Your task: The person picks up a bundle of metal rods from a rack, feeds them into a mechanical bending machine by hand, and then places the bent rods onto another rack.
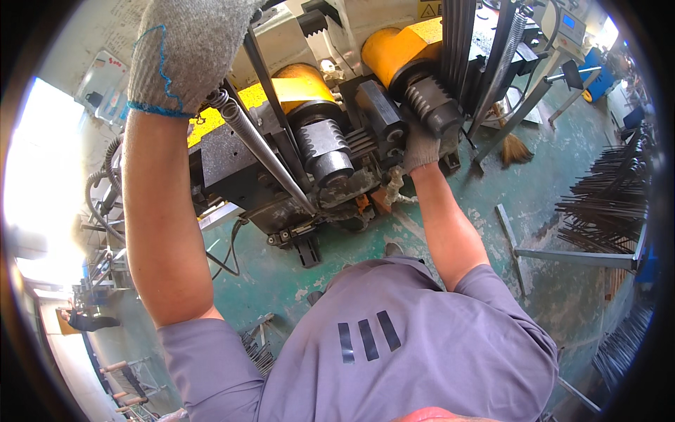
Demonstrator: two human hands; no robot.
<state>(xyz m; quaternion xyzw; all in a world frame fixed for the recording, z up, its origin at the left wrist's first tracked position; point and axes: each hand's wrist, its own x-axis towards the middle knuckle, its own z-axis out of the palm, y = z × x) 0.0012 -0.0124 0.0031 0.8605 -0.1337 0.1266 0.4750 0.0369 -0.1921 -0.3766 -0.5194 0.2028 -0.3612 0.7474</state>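
Observation:
My left hand (184, 56), in a grey knitted glove with blue stitching, is raised at the upper left beside a coil spring (246, 126) of the machine. Its fingers run past the top of the picture. Also gloved, my right hand (420, 146) reaches into the machine between a black block (380, 109) and the right grooved black cylinder (434, 105). Machine parts hide its fingers, so what they touch is unclear. A second grooved black cylinder (324, 149) sticks out farther left. Yellow round housings (302, 86) sit behind the cylinders.
Dark upright bars (458, 49) stand at the machine's right. Beyond lie a broom (515, 149) and a control box with a small screen (564, 27). Piles of thin dark rods (606, 200) rest on a metal rack (573, 259) at the right. A cable (228, 257) hangs below the machine.

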